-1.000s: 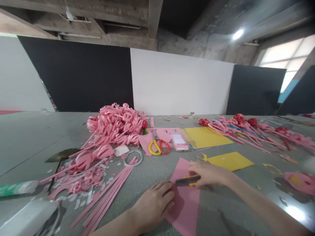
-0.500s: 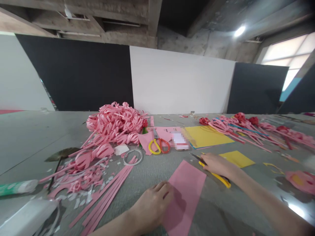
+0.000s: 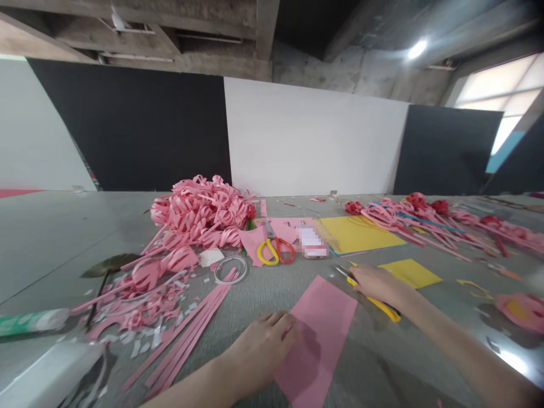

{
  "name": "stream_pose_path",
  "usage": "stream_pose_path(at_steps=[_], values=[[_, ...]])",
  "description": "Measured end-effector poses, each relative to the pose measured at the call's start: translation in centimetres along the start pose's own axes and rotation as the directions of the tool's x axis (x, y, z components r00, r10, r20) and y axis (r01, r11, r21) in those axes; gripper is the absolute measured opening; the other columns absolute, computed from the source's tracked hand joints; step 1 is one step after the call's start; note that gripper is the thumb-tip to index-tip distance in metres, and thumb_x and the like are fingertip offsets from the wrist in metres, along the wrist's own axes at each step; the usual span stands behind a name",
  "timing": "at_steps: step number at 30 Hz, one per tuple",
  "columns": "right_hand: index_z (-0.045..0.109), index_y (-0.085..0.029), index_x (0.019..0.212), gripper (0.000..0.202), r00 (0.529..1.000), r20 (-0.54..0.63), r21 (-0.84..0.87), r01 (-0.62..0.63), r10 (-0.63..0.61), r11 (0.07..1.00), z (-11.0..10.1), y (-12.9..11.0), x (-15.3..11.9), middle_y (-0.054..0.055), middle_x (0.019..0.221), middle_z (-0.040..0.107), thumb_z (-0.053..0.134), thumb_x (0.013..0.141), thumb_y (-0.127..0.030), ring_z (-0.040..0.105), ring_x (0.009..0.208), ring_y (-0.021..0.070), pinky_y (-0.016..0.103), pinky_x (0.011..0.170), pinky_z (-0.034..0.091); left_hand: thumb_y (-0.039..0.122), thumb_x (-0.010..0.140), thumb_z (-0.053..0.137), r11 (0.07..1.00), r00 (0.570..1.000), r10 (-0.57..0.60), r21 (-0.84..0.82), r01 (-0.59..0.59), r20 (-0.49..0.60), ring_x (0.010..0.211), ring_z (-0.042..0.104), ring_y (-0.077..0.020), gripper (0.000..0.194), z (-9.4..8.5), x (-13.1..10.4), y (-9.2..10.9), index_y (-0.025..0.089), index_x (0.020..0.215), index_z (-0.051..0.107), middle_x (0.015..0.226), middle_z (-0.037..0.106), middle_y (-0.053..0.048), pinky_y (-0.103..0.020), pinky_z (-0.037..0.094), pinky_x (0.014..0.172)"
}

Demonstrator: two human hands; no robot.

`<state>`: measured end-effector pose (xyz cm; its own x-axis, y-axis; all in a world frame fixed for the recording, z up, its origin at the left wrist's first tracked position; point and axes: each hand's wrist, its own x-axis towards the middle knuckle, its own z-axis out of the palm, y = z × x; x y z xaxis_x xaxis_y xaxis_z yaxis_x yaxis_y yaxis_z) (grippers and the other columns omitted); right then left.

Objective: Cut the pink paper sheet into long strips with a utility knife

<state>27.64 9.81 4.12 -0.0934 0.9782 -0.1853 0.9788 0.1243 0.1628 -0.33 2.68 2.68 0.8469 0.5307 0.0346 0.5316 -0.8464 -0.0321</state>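
Note:
A rectangular sheet of pink paper lies at an angle on the grey table. My left hand rests over its left edge, the fingers bent and drawn together on the paper. To the right, my right hand is closed over a slim yellow-and-black utility knife. Its metal tip points up and left, beyond my fingers. Several long pink paper strips lie left of my left hand. Past the sheet are scissors with one yellow and one red handle.
A heap of curled pink strips stands at back left. Near it lie a tape roll, scraps and a green-and-white tube. A phone, yellow sheets and pink and red paper flowers are farther back.
My right hand and the knife have shifted very slightly to the right. My left hand stays on the pink sheet, its fingers nearly unmoved.

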Motion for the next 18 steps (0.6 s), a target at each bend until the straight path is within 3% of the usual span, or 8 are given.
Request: stream_pose_path(at_steps=[4, 6, 8, 11, 14, 18], values=[[0.055, -0.013, 0.101, 0.029, 0.993, -0.099, 0.02, 0.058, -0.056, 0.998, -0.8, -0.7, -0.5, 0.016, 0.109, 0.051, 0.05, 0.072, -0.014, 0.052, 0.098, 0.0262, 0.033, 0.076, 0.04, 0.006, 0.08, 0.039, 0.999, 0.999, 0.042, -0.012, -0.042, -0.005, 0.101, 0.047, -0.0169, 0.031, -0.3, 0.0, -0.3, 0.018, 0.109, 0.044, 0.107, 0.051, -0.007, -0.029, 0.043, 0.083], [0.051, -0.016, 0.109, 0.034, 0.968, -0.186, 0.103, 0.19, -0.169, 0.976, -1.5, -1.5, -1.2, 0.013, 0.116, 0.046, 0.047, 0.075, -0.018, 0.047, 0.105, 0.0235, 0.032, 0.083, 0.038, 0.004, 0.078, 0.041, 0.999, 0.999, 0.043, -0.014, -0.043, -0.004, 0.099, 0.048, -0.0177, 0.031, -0.4, -0.1, -0.6, 0.017, 0.106, 0.046, 0.106, 0.051, -0.008, -0.029, 0.044, 0.082], [0.048, -0.021, 0.115, 0.04, 0.907, -0.231, 0.222, 0.4, -0.351, 0.889, -2.0, -2.6, -1.9, 0.01, 0.12, 0.043, 0.048, 0.075, -0.02, 0.046, 0.106, 0.0196, 0.029, 0.086, 0.037, 0.001, 0.074, 0.041, 0.999, 1.0, -0.004, -0.032, 0.004, 0.002, 0.098, 0.049, -0.0179, 0.034, -0.5, -0.2, -1.1, 0.016, 0.103, 0.048, 0.107, 0.051, -0.007, -0.028, 0.044, 0.081], [0.047, -0.025, 0.117, 0.052, 0.793, -0.185, 0.309, 0.608, -0.581, 0.731, -2.2, -4.5, -3.0, 0.005, 0.129, 0.035, 0.061, 0.066, -0.026, 0.037, 0.115, 0.0197, 0.029, 0.093, 0.031, -0.004, 0.07, 0.036, 0.991, 0.996, -0.086, -0.1, 0.087, 0.017, 0.098, 0.049, -0.0154, 0.043, -0.3, -0.2, -1.9, 0.018, 0.106, 0.048, 0.107, 0.051, -0.005, -0.025, 0.043, 0.082], [0.052, -0.025, 0.113, 0.055, 0.706, -0.157, 0.321, 0.697, -0.69, 0.641, -1.6, -6.3, -3.4, 0.004, 0.135, 0.028, 0.067, 0.061, -0.029, 0.022, 0.123, 0.0227, 0.035, 0.099, 0.023, -0.003, 0.073, 0.034, 0.983, 0.992, -0.125, -0.134, 0.125, 0.01, 0.097, 0.049, -0.0147, 0.041, 0.1, -0.2, -2.6, 0.017, 0.104, 0.05, 0.104, 0.052, -0.005, -0.025, 0.041, 0.084], [0.05, -0.027, 0.116, 0.053, 0.666, -0.189, 0.38, 0.728, -0.722, 0.571, -0.5, -7.4, -3.1, 0.004, 0.131, 0.035, 0.064, 0.065, -0.029, 0.03, 0.119, 0.0194, 0.033, 0.097, 0.026, -0.001, 0.076, 0.033, 0.968, 0.982, -0.188, -0.173, 0.182, -0.02, 0.093, 0.051, -0.0148, 0.036, 0.7, -0.1, -3.3, 0.017, 0.102, 0.05, 0.101, 0.053, -0.005, -0.025, 0.042, 0.08]])
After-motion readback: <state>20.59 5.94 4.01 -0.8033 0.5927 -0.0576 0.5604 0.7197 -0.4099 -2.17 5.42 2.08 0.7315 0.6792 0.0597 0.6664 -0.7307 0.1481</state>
